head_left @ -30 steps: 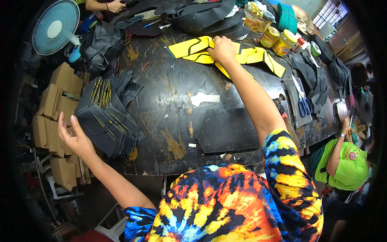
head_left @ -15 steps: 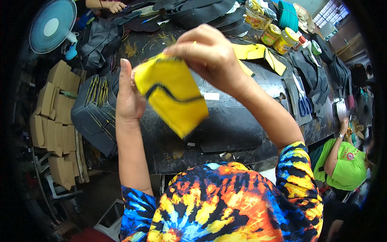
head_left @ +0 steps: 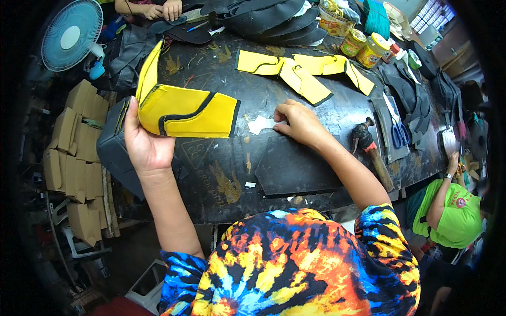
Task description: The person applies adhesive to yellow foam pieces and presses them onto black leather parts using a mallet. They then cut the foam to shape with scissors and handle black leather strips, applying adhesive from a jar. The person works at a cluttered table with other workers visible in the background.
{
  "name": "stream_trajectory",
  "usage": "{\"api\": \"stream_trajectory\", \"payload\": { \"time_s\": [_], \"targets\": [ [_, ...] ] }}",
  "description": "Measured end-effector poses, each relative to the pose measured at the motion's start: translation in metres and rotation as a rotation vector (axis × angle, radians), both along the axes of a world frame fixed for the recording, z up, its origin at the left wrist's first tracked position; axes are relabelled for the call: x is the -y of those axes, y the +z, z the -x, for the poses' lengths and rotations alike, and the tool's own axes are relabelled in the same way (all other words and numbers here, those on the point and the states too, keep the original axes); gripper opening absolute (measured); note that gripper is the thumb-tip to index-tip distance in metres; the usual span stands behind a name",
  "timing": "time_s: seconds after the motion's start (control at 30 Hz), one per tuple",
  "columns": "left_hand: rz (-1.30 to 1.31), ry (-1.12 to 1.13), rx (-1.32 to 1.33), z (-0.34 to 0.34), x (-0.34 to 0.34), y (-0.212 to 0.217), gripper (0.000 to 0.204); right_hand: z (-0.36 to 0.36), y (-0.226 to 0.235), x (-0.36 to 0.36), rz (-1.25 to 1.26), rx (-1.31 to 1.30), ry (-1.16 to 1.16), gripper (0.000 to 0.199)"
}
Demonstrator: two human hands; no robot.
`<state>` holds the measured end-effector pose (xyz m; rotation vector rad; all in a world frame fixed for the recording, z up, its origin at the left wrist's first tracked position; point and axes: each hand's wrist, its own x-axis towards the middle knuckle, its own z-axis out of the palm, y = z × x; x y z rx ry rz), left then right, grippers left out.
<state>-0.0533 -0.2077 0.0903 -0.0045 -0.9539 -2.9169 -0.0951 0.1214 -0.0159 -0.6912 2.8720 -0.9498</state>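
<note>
At the far left, a pale blue fan [head_left: 72, 35] is seen beyond the edge of the dark worktable [head_left: 221, 179], and stacks of tan cardboard pieces [head_left: 74, 142] are piled below it. A yellow piece with black trim [head_left: 182, 108] is gripped along its left edge by the left hand [head_left: 145, 145], the thumb laid over the front and the fingers closed behind it; the piece is held up above the left part of the table, over a stack of dark grey pieces [head_left: 113, 150]. Toward the middle, a small white scrap [head_left: 261, 125] lies on the table, and it is touched by the fingertips of the right hand [head_left: 298, 122], which is curled loosely and pressed down on the table without anything being gripped. Just near of that hand, a flat black panel [head_left: 292, 168] is laid on the table. Farther away, more yellow pieces [head_left: 303, 73] are spread out. To the right, a hammer [head_left: 371, 147] and blue-handled scissors [head_left: 398, 131] are laid, with lidded jars [head_left: 363, 45] at the far side. At the right edge, a person in a green shirt [head_left: 453, 216] is seated.
</note>
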Motion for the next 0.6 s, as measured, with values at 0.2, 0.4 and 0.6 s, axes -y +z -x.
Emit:
{"api": "stream_trajectory", "payload": {
  "time_s": [0.2,0.4,0.6],
  "targets": [
    [0.080,0.105,0.065,-0.005,-0.007,-0.002,0.039,0.001,0.003,0.003,0.090,0.168,0.000,0.015],
    [0.036,-0.025,0.078,-0.009,-0.013,-0.010,0.033,0.000,0.000,0.004,0.075,0.107,0.004,0.016],
    [0.056,0.023,0.127,-0.017,-0.016,-0.010,0.033,0.001,-0.005,0.003,0.166,0.102,-0.039,0.017]
  ]
}}
